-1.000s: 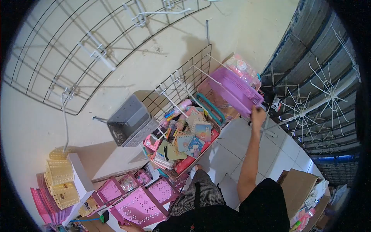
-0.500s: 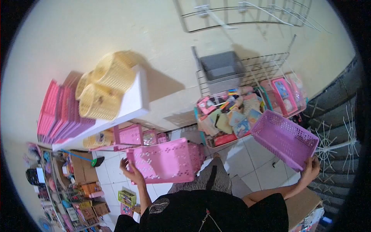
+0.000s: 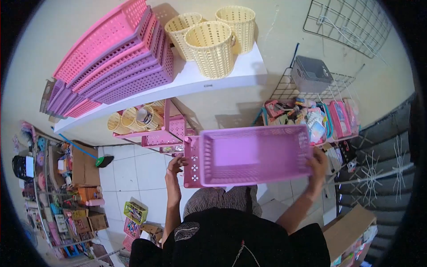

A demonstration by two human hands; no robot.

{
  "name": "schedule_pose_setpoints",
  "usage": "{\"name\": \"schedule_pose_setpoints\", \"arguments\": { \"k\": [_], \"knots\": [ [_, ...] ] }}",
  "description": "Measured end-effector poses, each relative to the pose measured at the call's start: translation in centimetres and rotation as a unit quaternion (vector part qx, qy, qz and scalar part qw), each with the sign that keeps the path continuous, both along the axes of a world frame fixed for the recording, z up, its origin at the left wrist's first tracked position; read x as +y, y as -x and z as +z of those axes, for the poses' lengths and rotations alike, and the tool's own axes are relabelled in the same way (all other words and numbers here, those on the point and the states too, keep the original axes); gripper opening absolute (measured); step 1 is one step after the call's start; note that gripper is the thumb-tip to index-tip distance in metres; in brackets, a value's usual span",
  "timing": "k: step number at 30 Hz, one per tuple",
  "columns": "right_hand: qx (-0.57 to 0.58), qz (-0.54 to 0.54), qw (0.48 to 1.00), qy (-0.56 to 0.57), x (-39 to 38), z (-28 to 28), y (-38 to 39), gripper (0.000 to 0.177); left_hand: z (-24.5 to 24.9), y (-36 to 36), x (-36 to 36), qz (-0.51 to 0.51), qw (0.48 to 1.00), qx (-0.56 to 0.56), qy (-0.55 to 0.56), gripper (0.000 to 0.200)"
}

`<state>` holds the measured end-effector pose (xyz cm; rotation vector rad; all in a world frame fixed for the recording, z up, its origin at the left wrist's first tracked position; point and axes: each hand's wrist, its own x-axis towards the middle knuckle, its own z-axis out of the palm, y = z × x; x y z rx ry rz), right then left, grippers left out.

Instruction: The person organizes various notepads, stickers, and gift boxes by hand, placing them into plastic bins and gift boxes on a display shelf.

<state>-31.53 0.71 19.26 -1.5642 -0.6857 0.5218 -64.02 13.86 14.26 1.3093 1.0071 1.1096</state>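
My left hand [image 3: 174, 172] is at the left edge of a pink plastic tray [image 3: 193, 163] with flower-shaped cut-outs, its fingers curled at the rim. Most of this tray lies hidden behind a purple perforated plastic basket [image 3: 255, 180], which is tilted so that I look into its bare inside. My right hand [image 3: 316, 167] grips the basket's right end. Both containers are in front of my body, the basket overlapping the tray.
Stacked pink and purple baskets [image 3: 129, 62] and cream woven-look bins [image 3: 210, 50] stand on a white wall shelf [image 3: 191, 86]. Below is a pink rack [image 3: 171, 127]. A grey basket [image 3: 312, 73] hangs on a wire grid at right. Cluttered shelving [image 3: 58, 200] stands left.
My right hand has brought the purple basket leftward, over the pink tray. My left hand stays at the tray's left edge. The view has shifted, showing more of the shelf.
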Motion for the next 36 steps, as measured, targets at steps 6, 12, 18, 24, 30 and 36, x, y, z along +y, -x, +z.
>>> {"name": "schedule_pose_setpoints", "arguments": {
  "k": [6, 12, 18, 24, 30, 36],
  "knots": [
    [0.023, 0.079, 0.997, -0.012, 3.8, -5.8, 5.4, 0.008, -2.3, 2.3, 1.5, -0.05, 0.996, 0.061, -0.037, 0.061],
    [-0.049, 0.083, 0.995, 0.032, 4.0, -8.3, 6.5, 0.009, -3.8, 2.4, 2.0, -0.109, 0.991, 0.059, -0.042, 0.058],
    [0.047, 0.007, 0.999, -0.015, 2.2, -6.2, 5.0, 0.012, -3.2, 1.7, 1.5, -0.054, 0.995, 0.066, -0.052, 0.055],
    [0.03, -0.125, 0.986, -0.109, -4.3, -1.0, -3.0, 0.026, -4.2, 0.9, 2.0, 0.019, 0.995, 0.079, -0.062, 0.036],
    [-0.014, -0.131, 0.977, -0.166, -3.5, 4.0, -15.3, 0.021, -3.3, -0.7, 2.2, 0.078, 0.99, 0.102, -0.06, 0.028],
    [-0.032, -0.005, 0.993, -0.115, 5.9, 5.7, -27.4, 0.004, -2.7, -2.3, 0.7, 0.118, 0.972, 0.177, -0.103, 0.025]
  ]
}}
